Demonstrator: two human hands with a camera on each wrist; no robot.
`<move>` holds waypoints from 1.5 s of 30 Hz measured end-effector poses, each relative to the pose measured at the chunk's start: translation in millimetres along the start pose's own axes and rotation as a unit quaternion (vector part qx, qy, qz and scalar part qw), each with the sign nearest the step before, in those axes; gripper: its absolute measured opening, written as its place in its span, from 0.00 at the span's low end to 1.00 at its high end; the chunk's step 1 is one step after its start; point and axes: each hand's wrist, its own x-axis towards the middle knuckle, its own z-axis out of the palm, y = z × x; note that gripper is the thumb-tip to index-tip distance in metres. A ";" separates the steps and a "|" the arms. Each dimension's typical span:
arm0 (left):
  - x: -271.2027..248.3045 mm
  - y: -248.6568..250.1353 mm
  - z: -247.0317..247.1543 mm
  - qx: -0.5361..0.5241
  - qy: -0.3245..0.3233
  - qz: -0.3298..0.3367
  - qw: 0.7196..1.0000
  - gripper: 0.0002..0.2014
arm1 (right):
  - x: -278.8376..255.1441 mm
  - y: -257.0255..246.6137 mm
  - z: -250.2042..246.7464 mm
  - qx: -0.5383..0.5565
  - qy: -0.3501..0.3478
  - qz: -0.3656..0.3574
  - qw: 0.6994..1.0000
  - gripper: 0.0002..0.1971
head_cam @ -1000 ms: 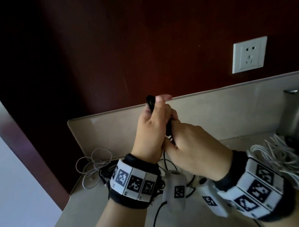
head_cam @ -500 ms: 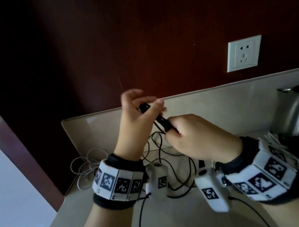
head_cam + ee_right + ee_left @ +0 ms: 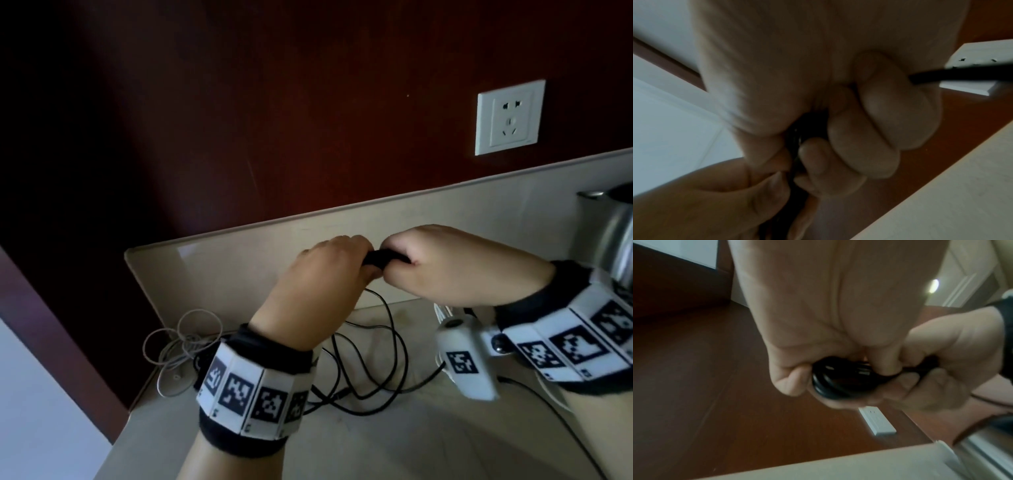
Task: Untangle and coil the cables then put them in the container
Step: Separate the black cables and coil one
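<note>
A black cable (image 3: 378, 356) lies in loose loops on the beige counter (image 3: 394, 442), and part of it is gathered into a small coil (image 3: 382, 257) held between my two hands above the counter. My left hand (image 3: 337, 270) grips the coil's left side; the left wrist view shows the black coil (image 3: 840, 379) between its curled fingers and thumb. My right hand (image 3: 442, 263) grips the other side with curled fingers (image 3: 863, 142), and a strand of black cable (image 3: 962, 73) runs out past them. A grey-white cable (image 3: 185, 339) lies tangled at the counter's back left. No container is in view.
A white wall socket (image 3: 508, 118) sits on the dark red wall above the counter's low backsplash (image 3: 445, 219). A metal kettle (image 3: 613, 236) stands at the far right. The counter's left edge drops off beside the grey-white cable.
Both hands have come down closer to the counter and spread sideways. The left hand, open-fingered half a second ago, now grips the coil. More black cable lies in loops below.
</note>
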 end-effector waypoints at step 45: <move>2.9 -3.3 -0.6 -0.350 0.057 -0.177 0.918 0.14 | -5.6 -16.1 7.7 0.141 0.116 -0.103 0.978 0.08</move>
